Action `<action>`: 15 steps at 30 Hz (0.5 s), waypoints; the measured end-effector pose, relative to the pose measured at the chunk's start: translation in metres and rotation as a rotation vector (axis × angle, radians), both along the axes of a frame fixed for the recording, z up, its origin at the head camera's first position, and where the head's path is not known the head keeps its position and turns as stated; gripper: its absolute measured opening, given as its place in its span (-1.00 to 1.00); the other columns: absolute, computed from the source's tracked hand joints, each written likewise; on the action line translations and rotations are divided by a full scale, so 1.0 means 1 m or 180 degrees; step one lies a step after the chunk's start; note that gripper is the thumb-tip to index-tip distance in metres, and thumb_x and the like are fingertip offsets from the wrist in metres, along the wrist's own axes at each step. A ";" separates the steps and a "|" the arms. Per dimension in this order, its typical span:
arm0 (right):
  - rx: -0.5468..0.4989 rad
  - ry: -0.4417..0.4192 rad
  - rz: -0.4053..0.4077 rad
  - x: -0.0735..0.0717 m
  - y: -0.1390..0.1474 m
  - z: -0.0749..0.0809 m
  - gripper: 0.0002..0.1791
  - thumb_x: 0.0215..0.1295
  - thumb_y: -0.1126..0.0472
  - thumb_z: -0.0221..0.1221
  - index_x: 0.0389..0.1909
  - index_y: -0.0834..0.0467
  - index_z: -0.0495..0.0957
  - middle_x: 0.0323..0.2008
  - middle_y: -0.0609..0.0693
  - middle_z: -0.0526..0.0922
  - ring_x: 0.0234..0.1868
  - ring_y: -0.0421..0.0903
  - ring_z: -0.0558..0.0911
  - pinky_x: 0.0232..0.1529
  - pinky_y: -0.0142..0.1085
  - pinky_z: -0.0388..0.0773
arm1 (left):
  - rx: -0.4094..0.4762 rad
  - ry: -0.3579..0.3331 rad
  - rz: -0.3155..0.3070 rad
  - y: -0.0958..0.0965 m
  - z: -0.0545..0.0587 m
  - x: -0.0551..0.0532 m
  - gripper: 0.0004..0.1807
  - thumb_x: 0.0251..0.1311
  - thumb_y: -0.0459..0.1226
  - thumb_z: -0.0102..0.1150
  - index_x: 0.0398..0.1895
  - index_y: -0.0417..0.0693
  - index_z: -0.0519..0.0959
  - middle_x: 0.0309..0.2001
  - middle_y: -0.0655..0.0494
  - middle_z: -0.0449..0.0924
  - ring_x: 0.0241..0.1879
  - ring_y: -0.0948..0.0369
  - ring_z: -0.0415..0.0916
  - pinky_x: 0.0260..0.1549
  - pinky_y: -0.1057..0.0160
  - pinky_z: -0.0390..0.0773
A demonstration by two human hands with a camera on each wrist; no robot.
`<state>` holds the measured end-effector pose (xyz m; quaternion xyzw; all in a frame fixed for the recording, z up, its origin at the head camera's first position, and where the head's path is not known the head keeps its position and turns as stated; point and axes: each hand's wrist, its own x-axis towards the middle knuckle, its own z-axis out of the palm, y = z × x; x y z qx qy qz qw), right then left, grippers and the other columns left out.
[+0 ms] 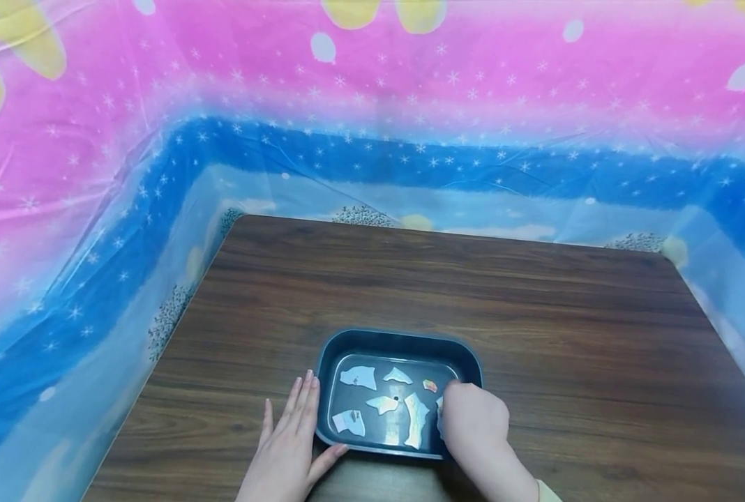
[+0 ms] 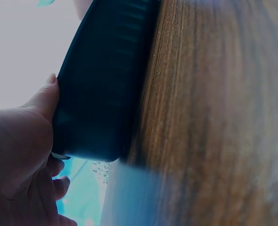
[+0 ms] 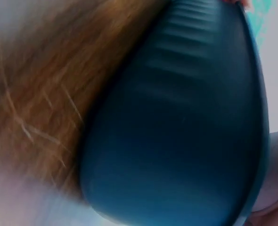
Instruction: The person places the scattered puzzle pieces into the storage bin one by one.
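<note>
A dark blue-green rectangular tray (image 1: pixel 397 339) with rounded corners sits on the wooden table. Several flat, jagged pale pieces lie spread over its floor, among them a long shiny piece (image 1: pixel 415 418) and a small orange-red piece (image 1: pixel 430 385). My left hand (image 1: pixel 287 439) lies against the tray's left side with straight fingers, its thumb at the near rim. My right hand (image 1: pixel 478 422) is bent over the tray's right end, its fingertips hidden below it. Beside its thumb side peeks the edge of another pale piece (image 1: pixel 439 417); I cannot tell whether the fingers pinch it.
The brown wood-grain table (image 1: pixel 410 279) extends behind the tray and to both sides. A pink and blue patterned cloth (image 1: pixel 372 160) hangs around its far and side edges.
</note>
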<state>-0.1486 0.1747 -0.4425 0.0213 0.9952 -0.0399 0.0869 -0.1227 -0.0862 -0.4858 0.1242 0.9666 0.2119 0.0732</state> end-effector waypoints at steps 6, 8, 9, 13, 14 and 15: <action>-0.0115 -0.0095 -0.0075 -0.002 0.003 0.003 -0.85 0.27 0.23 0.37 -0.35 0.25 0.67 -0.51 0.09 0.68 -0.61 -0.07 0.53 -0.60 -0.14 0.62 | 0.0026 0.0014 -0.0031 0.001 0.000 0.001 0.10 0.30 0.31 0.11 0.63 -0.20 -0.01 0.62 -0.13 -0.10 0.58 -0.10 -0.12 0.37 -0.47 -0.16; -0.0237 -0.0123 -0.0081 -0.002 0.005 0.005 -0.82 0.26 0.22 0.39 -0.25 0.26 0.68 -0.43 0.11 0.72 -0.57 -0.08 0.57 -0.56 -0.12 0.64 | 0.0040 0.0084 -0.0043 0.000 -0.001 0.002 0.09 0.31 0.31 0.10 0.62 -0.21 0.00 0.62 -0.13 -0.09 0.58 -0.10 -0.10 0.37 -0.47 -0.13; -0.0332 -0.0131 -0.0088 -0.001 0.006 0.006 -0.78 0.26 0.21 0.40 -0.19 0.26 0.68 -0.38 0.12 0.74 -0.52 -0.07 0.62 -0.52 -0.10 0.66 | 0.0047 0.0133 -0.0050 0.000 -0.002 0.002 0.08 0.31 0.31 0.10 0.62 -0.21 0.00 0.62 -0.13 -0.09 0.58 -0.10 -0.09 0.37 -0.47 -0.12; -0.0813 -0.0044 -0.0145 0.000 0.013 0.011 -0.64 0.27 0.18 0.40 0.04 0.23 0.68 -0.36 0.04 0.74 -0.45 -0.12 0.65 -0.45 -0.16 0.66 | 0.0062 0.0317 -0.0069 -0.001 -0.005 0.004 0.07 0.32 0.30 0.10 0.61 -0.23 0.03 0.61 -0.14 -0.05 0.57 -0.09 -0.06 0.36 -0.47 -0.06; -0.0907 0.0007 -0.0177 0.000 0.015 0.013 -0.63 0.27 0.17 0.40 0.06 0.22 0.68 -0.38 0.00 0.73 -0.46 -0.14 0.63 -0.46 -0.20 0.64 | 0.0068 0.0356 -0.0073 -0.001 -0.005 0.004 0.07 0.32 0.29 0.11 0.61 -0.23 0.04 0.61 -0.14 -0.04 0.57 -0.09 -0.05 0.36 -0.48 -0.05; -0.0992 0.0062 -0.0222 0.001 0.018 0.014 -0.62 0.29 0.16 0.39 0.07 0.22 0.68 -0.40 -0.03 0.71 -0.47 -0.15 0.62 -0.47 -0.22 0.61 | 0.0070 0.0396 -0.0081 -0.001 -0.006 0.004 0.06 0.32 0.29 0.11 0.61 -0.24 0.05 0.61 -0.15 -0.03 0.57 -0.10 -0.04 0.35 -0.48 -0.04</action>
